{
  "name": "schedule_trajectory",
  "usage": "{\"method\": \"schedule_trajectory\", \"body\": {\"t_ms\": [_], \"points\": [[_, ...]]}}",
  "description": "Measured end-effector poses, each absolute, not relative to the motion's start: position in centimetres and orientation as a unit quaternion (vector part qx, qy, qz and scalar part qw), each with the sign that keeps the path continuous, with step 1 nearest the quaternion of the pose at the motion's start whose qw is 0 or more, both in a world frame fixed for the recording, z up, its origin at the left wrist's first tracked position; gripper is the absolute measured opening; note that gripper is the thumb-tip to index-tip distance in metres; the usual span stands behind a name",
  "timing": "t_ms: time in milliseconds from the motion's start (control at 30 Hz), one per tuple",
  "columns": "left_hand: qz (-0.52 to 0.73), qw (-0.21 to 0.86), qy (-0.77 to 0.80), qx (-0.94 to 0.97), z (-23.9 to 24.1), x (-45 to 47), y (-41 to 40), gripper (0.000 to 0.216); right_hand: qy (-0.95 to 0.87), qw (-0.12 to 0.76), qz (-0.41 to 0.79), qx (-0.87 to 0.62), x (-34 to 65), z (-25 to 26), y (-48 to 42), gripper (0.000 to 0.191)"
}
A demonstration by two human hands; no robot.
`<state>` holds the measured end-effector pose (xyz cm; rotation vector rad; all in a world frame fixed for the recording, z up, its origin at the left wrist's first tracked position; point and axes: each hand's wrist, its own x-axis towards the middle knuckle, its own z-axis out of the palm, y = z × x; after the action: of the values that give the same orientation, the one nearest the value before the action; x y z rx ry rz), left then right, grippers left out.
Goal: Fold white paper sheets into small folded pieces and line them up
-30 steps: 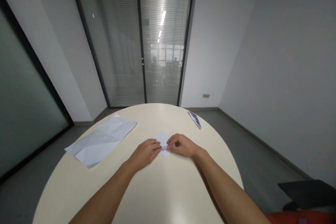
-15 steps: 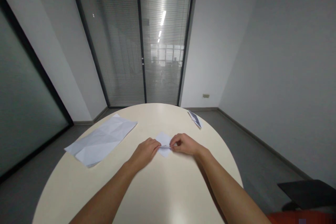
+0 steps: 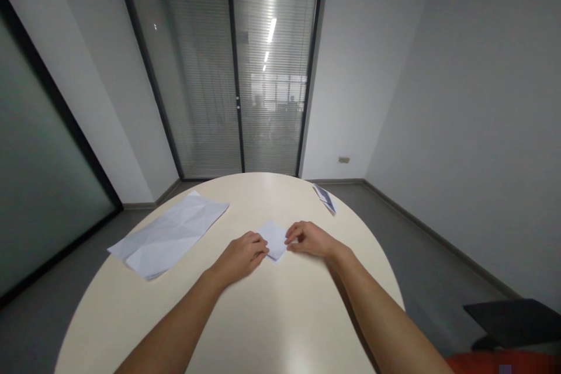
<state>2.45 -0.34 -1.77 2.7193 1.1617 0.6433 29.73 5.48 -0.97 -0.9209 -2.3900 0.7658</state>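
Note:
A small folded piece of white paper (image 3: 273, 238) lies flat on the round cream table (image 3: 263, 315), between my two hands. My left hand (image 3: 242, 254) rests curled on the table with its fingertips pressing the paper's left edge. My right hand (image 3: 308, 239) has its fingers bent and pinched together at the paper's right edge. Both forearms reach in from the bottom of the view.
A stack of creased white sheets (image 3: 169, 232) lies at the table's left side. A small folded paper piece (image 3: 325, 197) sits near the far right rim. Glass doors with blinds (image 3: 228, 70) stand behind the table. A dark chair seat (image 3: 512, 318) shows at lower right.
My right hand has slid a little to the right along the paper's edge, and more of the folded paper now shows between the hands. My left hand has barely moved.

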Motion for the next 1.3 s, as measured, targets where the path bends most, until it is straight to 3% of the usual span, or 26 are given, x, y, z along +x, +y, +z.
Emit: {"method": "schedule_trajectory", "body": {"t_ms": [300,567,733,833,1100,1300], "points": [[0.232,0.078,0.38,0.892,-1.5,2.3,-0.4,0.017,-0.887,0.237,0.192,-0.348,27.8,-1.2,4.4,0.024],[0.233,0.078,0.386,0.889,-1.2,2.6,-0.7,0.018,-0.9,0.195,0.159,-0.356,26.6,-1.1,3.6,0.071],[0.244,0.081,0.378,0.889,-1.6,2.6,-0.6,0.015,-0.907,0.168,0.182,-0.341,27.0,-0.5,3.3,0.078],[0.248,0.084,0.379,0.888,-2.0,2.5,-0.4,0.015,-0.906,0.182,0.201,-0.324,27.3,-0.4,3.5,0.075],[0.242,0.076,0.381,0.889,-2.0,2.6,-0.2,0.02,-0.888,0.235,0.259,-0.298,27.8,-0.3,4.0,0.032],[0.245,0.065,0.381,0.889,-2.1,2.7,-0.2,0.02,-0.878,0.248,0.272,-0.304,27.9,-0.6,4.1,0.027]]}}
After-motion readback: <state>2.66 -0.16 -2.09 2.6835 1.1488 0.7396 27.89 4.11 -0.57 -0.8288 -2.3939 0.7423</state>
